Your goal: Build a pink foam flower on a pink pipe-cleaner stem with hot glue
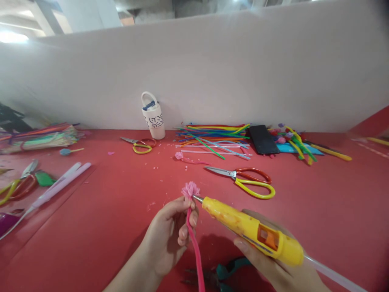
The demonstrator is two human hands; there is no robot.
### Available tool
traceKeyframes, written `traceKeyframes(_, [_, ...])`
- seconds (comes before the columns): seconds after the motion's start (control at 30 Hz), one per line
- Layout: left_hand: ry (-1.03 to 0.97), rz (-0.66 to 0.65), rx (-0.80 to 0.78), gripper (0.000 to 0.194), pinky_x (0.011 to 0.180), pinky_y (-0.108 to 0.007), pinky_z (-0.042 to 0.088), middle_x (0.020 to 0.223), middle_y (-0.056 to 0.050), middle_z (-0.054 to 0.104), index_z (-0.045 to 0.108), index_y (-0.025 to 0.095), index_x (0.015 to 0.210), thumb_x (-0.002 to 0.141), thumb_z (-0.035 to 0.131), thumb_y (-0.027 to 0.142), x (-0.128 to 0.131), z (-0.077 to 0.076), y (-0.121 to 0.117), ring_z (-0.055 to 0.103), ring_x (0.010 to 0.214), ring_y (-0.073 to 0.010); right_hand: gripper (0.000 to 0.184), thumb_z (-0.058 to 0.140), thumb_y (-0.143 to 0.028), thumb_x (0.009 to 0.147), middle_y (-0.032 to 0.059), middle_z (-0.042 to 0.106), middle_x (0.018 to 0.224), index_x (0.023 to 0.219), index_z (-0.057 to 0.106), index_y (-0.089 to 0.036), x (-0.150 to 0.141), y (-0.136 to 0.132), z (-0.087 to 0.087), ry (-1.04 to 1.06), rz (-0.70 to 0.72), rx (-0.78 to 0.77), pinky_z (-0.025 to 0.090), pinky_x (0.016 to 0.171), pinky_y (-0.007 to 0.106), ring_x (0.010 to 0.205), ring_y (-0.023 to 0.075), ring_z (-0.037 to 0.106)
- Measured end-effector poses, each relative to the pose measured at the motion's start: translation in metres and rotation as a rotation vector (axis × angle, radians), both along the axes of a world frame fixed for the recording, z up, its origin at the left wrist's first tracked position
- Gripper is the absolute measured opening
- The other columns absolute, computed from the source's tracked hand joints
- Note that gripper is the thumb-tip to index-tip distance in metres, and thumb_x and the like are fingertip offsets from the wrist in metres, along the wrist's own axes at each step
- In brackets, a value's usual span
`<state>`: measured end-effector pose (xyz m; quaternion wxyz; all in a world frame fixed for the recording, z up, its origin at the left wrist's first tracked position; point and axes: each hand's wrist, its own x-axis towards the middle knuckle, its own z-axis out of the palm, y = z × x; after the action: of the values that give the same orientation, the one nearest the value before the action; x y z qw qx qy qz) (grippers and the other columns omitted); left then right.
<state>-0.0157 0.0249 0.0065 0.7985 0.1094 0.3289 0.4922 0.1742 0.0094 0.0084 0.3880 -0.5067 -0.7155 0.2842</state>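
Observation:
My left hand [172,231] pinches a pink flower [191,190] just under its ruffled head, and its fuzzy pink stem [196,251] hangs down past my fingers. In my right hand [270,259] is a yellow glue gun [243,223], its metal nozzle at the base of the flower head; whether it touches cannot be seen for sure. A clear glue stick [332,275] sticks out of the gun's rear end. Below my hands lie pliers with teal handles [232,267], partly hidden by the flower stem and my right hand.
Scissors with red and yellow handles [255,184] lie beyond the glue gun, and a second pair [141,146] sits by a white tumbler [154,119]. Colourful straw-like sticks [212,136], a black phone [263,139] and a small pink flower [179,155] are farther back. A lilac hair-straightener-like tool [60,184] lies left.

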Motion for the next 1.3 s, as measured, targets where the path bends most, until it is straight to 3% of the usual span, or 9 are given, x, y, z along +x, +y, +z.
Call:
traceKeyframes(0.97, [-0.015,-0.006,-0.02,0.02,0.025,-0.008,0.029,0.044,0.001,0.057,0.061,0.01,0.062,0.078,0.049,0.012,0.0001,0.0011,0.0005,0.037,0.024,-0.0001,0.029,0.054,-0.04,0.08,-0.0021,0.06,0.052,0.056,0.053,-0.025,0.0029,0.0019,-0.0005,-0.07,0.018,0.076,0.046,0.039,0.022,0.044,0.0149,0.059])
traceKeyframes(1.17, [-0.012,-0.004,-0.003,0.017,0.025,-0.008,0.029,0.046,0.001,0.057,0.06,0.011,0.063,0.077,0.05,0.012,-0.0006,-0.0005,0.0004,0.037,0.025,0.0001,0.031,0.052,-0.042,0.08,-0.0029,0.056,0.049,0.055,0.05,-0.025,0.0033,0.0025,0.0002,-0.082,0.034,0.052,0.044,0.039,0.023,0.041,0.0144,0.055])
traceKeyframes(1.3, [0.016,0.012,0.021,0.016,0.026,-0.008,0.029,0.046,0.001,0.057,0.06,0.011,0.064,0.077,0.052,0.013,0.0001,-0.0016,0.0002,0.037,0.025,0.0006,0.032,0.048,-0.041,0.083,-0.0022,0.052,0.049,0.056,0.047,-0.026,0.0022,0.0022,-0.0001,-0.134,0.043,0.13,0.043,0.04,0.025,0.041,0.0149,0.052])
